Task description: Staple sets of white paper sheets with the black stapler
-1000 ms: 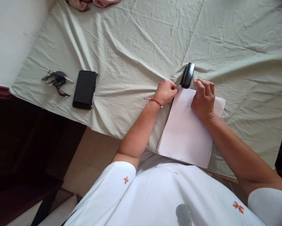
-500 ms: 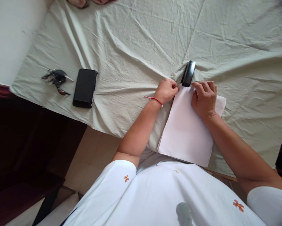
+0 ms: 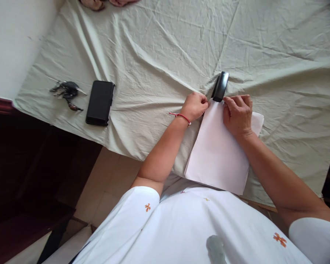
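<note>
A stack of white paper (image 3: 218, 154) lies on the pale green sheet (image 3: 165, 47) in front of me. My left hand (image 3: 194, 105) pinches the stack's far left corner, fingers closed on it. My right hand (image 3: 238, 115) rests flat on the paper's far edge, fingers curled down on the sheet. A black stapler (image 3: 220, 86) lies just beyond the corner, between the two hands, touching or nearly touching the paper. A red string bracelet circles my left wrist.
A black phone (image 3: 100, 103) and a bunch of keys (image 3: 66, 92) lie at the left of the sheet, near its edge. Pink cloth (image 3: 107, 3) shows at the far top. Dark wooden furniture stands at the left, below the sheet.
My right hand has slid a little left along the paper's far edge, toward the stapler. The left hand and the stapler have stayed in place.
</note>
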Motion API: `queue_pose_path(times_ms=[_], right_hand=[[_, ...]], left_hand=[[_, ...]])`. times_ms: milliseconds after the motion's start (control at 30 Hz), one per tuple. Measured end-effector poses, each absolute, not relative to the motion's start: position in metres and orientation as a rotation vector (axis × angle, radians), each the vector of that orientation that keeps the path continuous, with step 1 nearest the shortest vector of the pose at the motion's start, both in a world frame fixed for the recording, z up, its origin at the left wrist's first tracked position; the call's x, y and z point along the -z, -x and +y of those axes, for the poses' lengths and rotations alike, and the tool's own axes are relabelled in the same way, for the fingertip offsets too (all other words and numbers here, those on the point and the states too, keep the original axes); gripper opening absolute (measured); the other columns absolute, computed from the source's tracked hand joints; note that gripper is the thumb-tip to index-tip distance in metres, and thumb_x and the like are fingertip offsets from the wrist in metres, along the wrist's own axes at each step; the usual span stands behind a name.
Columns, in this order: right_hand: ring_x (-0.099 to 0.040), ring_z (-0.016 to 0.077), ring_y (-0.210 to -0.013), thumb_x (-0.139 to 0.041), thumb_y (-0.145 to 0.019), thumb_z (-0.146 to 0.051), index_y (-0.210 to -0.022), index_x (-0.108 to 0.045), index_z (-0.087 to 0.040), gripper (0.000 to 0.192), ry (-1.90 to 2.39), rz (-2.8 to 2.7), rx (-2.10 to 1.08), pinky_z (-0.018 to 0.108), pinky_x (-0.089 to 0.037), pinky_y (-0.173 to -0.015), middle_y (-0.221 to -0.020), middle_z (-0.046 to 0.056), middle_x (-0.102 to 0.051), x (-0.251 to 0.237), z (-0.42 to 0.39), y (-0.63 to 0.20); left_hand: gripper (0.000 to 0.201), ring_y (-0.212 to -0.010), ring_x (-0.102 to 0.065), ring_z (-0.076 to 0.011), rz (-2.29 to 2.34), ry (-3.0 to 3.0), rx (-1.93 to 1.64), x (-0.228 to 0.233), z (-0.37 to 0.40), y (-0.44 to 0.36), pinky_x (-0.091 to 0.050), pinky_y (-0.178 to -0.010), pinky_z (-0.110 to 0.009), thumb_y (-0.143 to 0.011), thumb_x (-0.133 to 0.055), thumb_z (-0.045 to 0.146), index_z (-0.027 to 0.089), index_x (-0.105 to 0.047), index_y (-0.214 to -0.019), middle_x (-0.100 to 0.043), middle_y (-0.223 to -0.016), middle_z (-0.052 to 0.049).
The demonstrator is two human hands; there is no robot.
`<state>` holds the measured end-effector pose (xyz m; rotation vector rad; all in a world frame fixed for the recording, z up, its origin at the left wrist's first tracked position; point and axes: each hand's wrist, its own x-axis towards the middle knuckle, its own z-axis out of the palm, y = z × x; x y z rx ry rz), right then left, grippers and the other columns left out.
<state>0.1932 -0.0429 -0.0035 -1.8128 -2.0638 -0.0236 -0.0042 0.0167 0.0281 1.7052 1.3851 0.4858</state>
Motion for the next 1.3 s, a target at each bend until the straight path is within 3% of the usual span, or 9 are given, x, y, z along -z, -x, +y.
queue_pose_path(times_ms=[300,567,867,1300], right_hand=[[-0.061,0.0333,-0.114,-0.041,-0.108,-0.037,-0.115,-0.074,-0.023,0.037,1.812,-2.016,0.046,0.054,-0.046,-0.103,-0.108,0.014,-0.073,0.008,-0.040,-0.195],[-0.058,0.0326,-0.110,-0.046,-0.106,-0.043,-0.093,-0.070,-0.023,0.034,1.931,-1.921,0.109,0.053,-0.045,-0.098,-0.101,0.014,-0.070,0.012,-0.038,-0.197],[-0.056,0.0360,-0.116,-0.043,-0.107,-0.044,-0.097,-0.069,-0.022,0.036,1.934,-1.935,0.029,0.058,-0.043,-0.102,-0.104,0.015,-0.067,0.015,-0.037,-0.198],[-0.058,0.0332,-0.110,-0.042,-0.109,-0.042,-0.092,-0.066,-0.022,0.035,1.893,-1.941,0.104,0.056,-0.046,-0.100,-0.101,0.014,-0.068,0.020,-0.036,-0.199]], left_hand=[[0.019,-0.084,-0.064,-0.0183,1.370,-1.704,-0.500,-0.026,0.017,0.004,-0.047,-0.078,-0.030,-0.089,-0.065,0.021,0.017,-0.075,-0.072,-0.073,-0.079,-0.005],[0.020,-0.082,-0.062,-0.0176,1.370,-1.692,-0.501,-0.026,0.017,0.004,-0.047,-0.078,-0.030,-0.089,-0.066,0.022,0.018,-0.071,-0.070,-0.071,-0.077,-0.004],[0.021,-0.083,-0.063,-0.0178,1.370,-1.701,-0.494,-0.027,0.016,0.004,-0.047,-0.077,-0.030,-0.089,-0.065,0.022,0.018,-0.072,-0.070,-0.073,-0.078,-0.005],[0.021,-0.084,-0.064,-0.0180,1.370,-1.708,-0.494,-0.025,0.017,0.004,-0.047,-0.078,-0.030,-0.091,-0.065,0.025,0.018,-0.075,-0.074,-0.074,-0.080,-0.006]])
